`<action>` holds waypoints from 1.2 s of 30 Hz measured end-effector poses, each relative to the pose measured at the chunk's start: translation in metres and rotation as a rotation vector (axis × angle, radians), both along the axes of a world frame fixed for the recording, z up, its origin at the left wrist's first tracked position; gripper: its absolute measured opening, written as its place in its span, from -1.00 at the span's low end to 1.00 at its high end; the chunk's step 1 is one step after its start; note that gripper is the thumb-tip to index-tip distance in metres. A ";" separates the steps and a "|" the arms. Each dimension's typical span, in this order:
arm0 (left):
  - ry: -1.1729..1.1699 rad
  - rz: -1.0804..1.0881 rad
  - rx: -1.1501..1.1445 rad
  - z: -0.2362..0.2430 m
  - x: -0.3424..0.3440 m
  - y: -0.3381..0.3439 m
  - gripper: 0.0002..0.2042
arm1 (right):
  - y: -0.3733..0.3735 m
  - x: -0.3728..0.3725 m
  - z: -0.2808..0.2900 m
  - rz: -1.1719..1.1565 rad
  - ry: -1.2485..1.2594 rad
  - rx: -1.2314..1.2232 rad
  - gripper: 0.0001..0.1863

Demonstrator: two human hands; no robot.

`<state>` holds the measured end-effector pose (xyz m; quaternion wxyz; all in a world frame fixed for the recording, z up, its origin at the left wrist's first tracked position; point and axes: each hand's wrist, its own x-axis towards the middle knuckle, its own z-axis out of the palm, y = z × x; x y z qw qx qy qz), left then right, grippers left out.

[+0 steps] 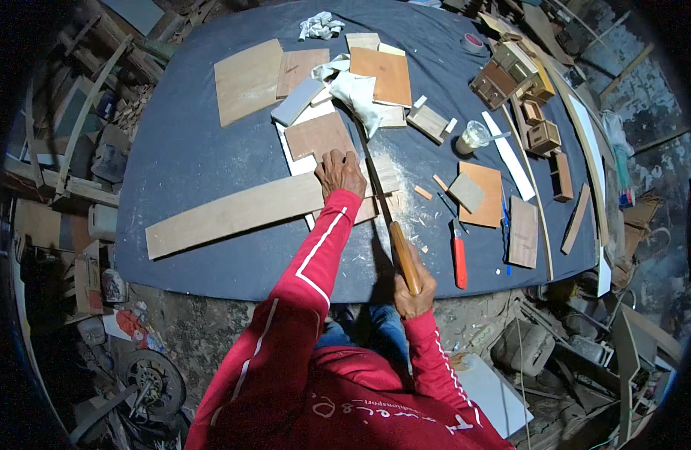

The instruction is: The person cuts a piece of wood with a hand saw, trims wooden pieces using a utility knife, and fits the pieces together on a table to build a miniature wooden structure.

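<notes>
My left hand (340, 174) presses down with bent, parted fingers where a small brown board (312, 139) meets a long plywood strip (225, 214), both lying over other pieces on the dark cloth-covered table (180, 150). My right hand (414, 289) is closed on a wooden handle (402, 259) of a long, narrow dark blade (378, 187), which runs away from me beside my left hand, across the right end of the strip. Its far end reaches a crumpled white cloth (357, 101). Pale dust and small chips lie around the blade.
A red-handled tool (459, 261), orange board (480, 214), plastic cup (473, 137) and small notched block (428, 120) lie to the right. Wooden boxes (499, 82) and long strips line the right edge. Boards (246, 79) lie at the back. Scrap and a wheel (150, 379) crowd the floor.
</notes>
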<state>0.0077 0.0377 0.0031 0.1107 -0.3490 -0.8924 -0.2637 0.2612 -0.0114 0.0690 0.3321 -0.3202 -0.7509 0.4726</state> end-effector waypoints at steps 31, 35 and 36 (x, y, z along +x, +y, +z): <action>0.048 0.037 0.036 -0.008 -0.005 -0.010 -0.91 | -0.017 0.059 0.031 0.093 -0.064 -0.167 -0.40; 0.048 -0.001 0.034 -0.003 -0.001 0.003 -0.90 | 0.015 0.015 0.004 0.028 -0.077 -0.139 -0.41; 0.052 0.006 0.025 -0.004 -0.005 0.001 -0.90 | 0.018 0.001 -0.001 0.037 -0.078 -0.192 -0.40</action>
